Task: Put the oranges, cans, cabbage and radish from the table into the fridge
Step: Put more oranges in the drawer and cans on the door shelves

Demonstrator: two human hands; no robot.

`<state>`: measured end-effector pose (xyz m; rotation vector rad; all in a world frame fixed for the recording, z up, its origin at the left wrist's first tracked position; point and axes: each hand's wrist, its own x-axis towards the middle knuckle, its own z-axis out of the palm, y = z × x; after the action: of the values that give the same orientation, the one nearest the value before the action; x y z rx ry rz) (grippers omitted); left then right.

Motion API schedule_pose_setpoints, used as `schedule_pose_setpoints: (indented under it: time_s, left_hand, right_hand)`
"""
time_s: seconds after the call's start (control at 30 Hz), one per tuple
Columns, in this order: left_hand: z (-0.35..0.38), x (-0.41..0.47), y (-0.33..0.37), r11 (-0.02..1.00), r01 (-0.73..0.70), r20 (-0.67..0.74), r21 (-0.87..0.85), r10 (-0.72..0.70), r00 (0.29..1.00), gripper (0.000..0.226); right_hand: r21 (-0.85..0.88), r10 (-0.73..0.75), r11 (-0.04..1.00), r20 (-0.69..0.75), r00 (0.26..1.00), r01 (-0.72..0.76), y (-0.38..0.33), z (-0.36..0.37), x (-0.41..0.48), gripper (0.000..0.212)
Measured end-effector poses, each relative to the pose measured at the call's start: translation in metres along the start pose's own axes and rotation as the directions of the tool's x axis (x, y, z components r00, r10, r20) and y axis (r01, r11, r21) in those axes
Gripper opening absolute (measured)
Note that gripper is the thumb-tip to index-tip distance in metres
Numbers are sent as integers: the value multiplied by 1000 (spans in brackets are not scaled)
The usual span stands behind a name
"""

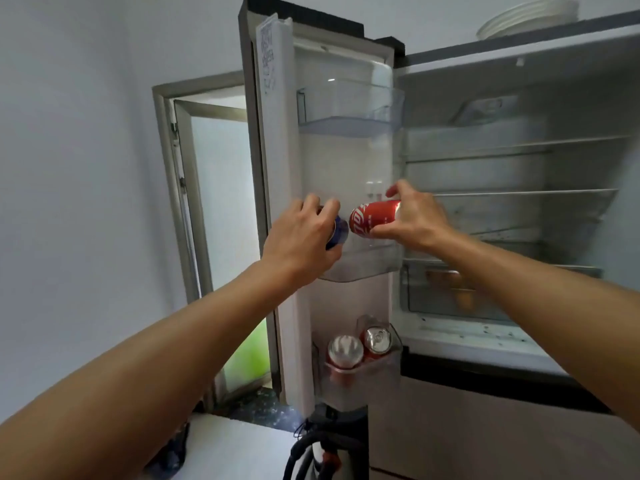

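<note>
The fridge stands open, its door [273,168] swung out to the left. My left hand [301,237] grips a blue can [337,233], mostly hidden behind my fingers. My right hand [412,216] holds a red can [374,218] lying on its side. Both cans hover just above the middle door shelf [367,268]. Two red cans [346,351] [378,341] stand in the bottom door shelf [360,379]. Orange shapes [464,296] show through the clear drawer [415,289] inside the fridge.
A clear top door shelf [349,109] sits above my hands. Glass shelves [519,194] fill the fridge interior. White plates [530,19] rest on top of the fridge. A doorway [214,209] lies left of the door. A black hose [311,452] is on the floor below.
</note>
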<state>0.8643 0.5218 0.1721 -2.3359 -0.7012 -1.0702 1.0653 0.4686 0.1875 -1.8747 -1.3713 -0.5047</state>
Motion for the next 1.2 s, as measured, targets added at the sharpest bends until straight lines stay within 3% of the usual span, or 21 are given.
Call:
schedule_pose_setpoints:
  time_s: [0.2,0.47,0.67,0.8,0.9,1.1,1.13,1.2]
  left_hand:
    - [13,7,15,994,53,22,100,-55,998,56]
    - [28,23,23,968,139,88,209,-160,983,54]
    - [40,20,31,988,142,78,-60,-137,987,47]
    - [54,19,31,988,116,82,-97,-109,991,57]
    - [65,16,32,974,168,109,-153,-153,982,51]
    - [61,-3,28,925,248,156,-288,-210,965,56]
    - [57,-9,27,933,234,137,-275,-203,969,54]
    - [48,-25,25,950,189,65,-248,-178,982,46]
  right_hand:
    - [23,-46,999,89,995,44,12,24,9,66]
    - [271,-57,963,204,977,-1,29,25,15,62]
    - [503,-132,862,327,936,-54,50,17,17,53]
    - [512,-179,859,288,941,7,55,17,14,57]
    - [503,-184,864,260,948,29,53,19,12,56]
    - [262,-192,959,328,925,106,45,21,3,64]
    - [238,-179,965,300,937,109,44,20,0,62]
    - [176,-146,976,111,983,125,41,15,-7,52]
